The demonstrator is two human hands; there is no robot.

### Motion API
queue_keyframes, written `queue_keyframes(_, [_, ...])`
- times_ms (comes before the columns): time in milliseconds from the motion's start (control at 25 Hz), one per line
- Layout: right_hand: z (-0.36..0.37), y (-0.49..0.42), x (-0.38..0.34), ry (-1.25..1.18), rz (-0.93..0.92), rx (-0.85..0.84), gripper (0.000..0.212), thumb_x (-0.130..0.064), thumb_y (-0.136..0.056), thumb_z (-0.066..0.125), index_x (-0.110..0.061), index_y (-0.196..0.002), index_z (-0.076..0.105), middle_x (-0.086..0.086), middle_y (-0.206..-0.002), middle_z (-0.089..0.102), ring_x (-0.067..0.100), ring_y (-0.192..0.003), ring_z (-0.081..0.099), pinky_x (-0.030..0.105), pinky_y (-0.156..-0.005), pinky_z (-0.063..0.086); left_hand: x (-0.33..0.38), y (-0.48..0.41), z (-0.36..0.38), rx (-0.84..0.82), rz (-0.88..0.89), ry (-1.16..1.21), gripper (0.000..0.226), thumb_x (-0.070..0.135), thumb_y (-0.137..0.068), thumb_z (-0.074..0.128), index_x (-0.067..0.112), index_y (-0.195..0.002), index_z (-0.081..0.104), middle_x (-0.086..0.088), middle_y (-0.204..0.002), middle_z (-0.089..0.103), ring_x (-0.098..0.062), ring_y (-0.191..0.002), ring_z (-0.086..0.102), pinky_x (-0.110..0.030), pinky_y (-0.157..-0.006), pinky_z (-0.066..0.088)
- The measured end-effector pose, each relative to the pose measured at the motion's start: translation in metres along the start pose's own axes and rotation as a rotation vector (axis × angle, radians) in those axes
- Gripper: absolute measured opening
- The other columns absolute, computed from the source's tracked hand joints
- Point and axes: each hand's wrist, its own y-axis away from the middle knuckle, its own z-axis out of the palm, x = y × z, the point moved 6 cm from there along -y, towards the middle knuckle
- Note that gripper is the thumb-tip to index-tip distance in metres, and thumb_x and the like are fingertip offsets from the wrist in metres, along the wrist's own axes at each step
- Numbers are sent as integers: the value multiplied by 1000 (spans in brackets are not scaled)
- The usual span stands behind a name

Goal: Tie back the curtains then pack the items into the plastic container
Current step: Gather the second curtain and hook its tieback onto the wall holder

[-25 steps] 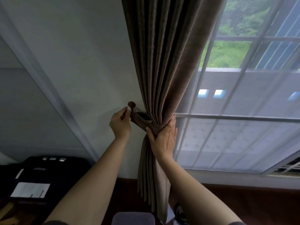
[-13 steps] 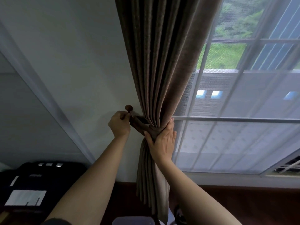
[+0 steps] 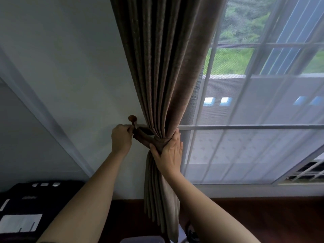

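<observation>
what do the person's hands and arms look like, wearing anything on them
The left hand and right hand are bare: no gloves, rings, watch or bracelet visible. Both forearms are uncovered as far as the frame shows; any sleeve starts at or beyond its bottom edge.

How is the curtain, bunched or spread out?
Bunched. A tieback cinches the curtain into narrow folds, gripped by the right hand; the left hand holds the tieback's end.
</observation>
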Motion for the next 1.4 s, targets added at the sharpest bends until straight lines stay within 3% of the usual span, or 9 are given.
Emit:
queue_keyframes(320, [-1, 0, 0, -8, -27, -53, 104, -43, -78, 67, -2, -147, 1, 14, -156, 14, 28, -144, 16, 45, -118, 14, -6, 7, -2, -61, 116, -2, 20, 5, -85, 63, 6, -103, 71, -17, -83, 63, -24, -77, 55, -17, -60, 27])
queue_keyframes(480, [0, 2, 1, -17, -61, -116, 103, -41, -78, 66, -4, -148, 0, 14, -156, 15, 27, -143, 19, 47, -115, 23, -16, 1, 12, -45, -16, 7, 17, 2, -83, 64, -3, -100, 63, -19, -95, 67, -30, -88, 62, -20, -67, 35])
queue_keyframes(680, [-11, -3, 13, -46, -120, -212, 99, -35, -79, 65, -14, -150, -1, 9, -157, 13, 22, -143, 21, 38, -112, 31, -34, 0, 22, -73, -201, 149, 13, 10, -82, 69, -1, -75, 64, -13, -70, 66, -27, -70, 63, -23, -56, 43])
queue_keyframes(840, [-20, 0, 16, -120, -98, -248, 94, -29, -81, 66, -20, -150, 3, 4, -155, 19, 15, -139, 26, 23, -100, 34, -41, 12, 33, -166, -796, 933, 14, -7, -83, 53, -1, -73, 61, -13, -70, 61, -23, -73, 59, -19, -54, 52])
queue_keyframes(960, [-21, 1, 12, -157, -71, -277, 91, -17, -80, 64, -20, -150, 6, 2, -154, 21, 11, -139, 25, 22, -103, 30, -29, 21, 37, -230, -945, 1205, 23, -2, -76, 32, 11, -61, 44, -5, -70, 59, -18, -78, 58, -27, -70, 44])
queue_keyframes(1080, [-21, 3, 20, -320, 71, -306, 92, -7, -77, 60, -17, -150, 5, 0, -150, 31, 12, -138, 31, 33, -113, 31, -18, 29, 45, -302, -851, 1073, 33, -2, -84, 30, 9, -86, 60, -5, -108, 60, -18, -108, 54, -26, -83, 39])
queue_keyframes(1200, [-24, 11, 29, -309, 161, -414, 79, -16, -76, 60, -18, -146, 24, -5, -135, 48, 6, -121, 43, 34, -102, 41, -21, 54, 58, -478, -556, 419, 39, 6, -93, 41, 13, -131, 51, -6, -122, 59, -20, -103, 57, -21, -64, 41])
queue_keyframes(1280, [-23, 14, 28, -281, 160, -509, 65, -7, -79, 57, -21, -139, 37, -5, -124, 52, 5, -112, 44, 31, -94, 43, -19, 75, 68, -645, -290, 223, 31, 7, -88, 46, 19, -112, 62, -3, -105, 65, -22, -95, 61, -20, -62, 41])
queue_keyframes(1400, [-17, 10, 31, -299, 221, -594, 62, -1, -78, 50, -21, -135, 39, -5, -120, 52, 12, -121, 45, 35, -96, 44, -31, 93, 55, -631, -136, 251, 27, 2, -79, 51, 15, -91, 71, -9, -88, 71, -22, -84, 65, -24, -70, 46])
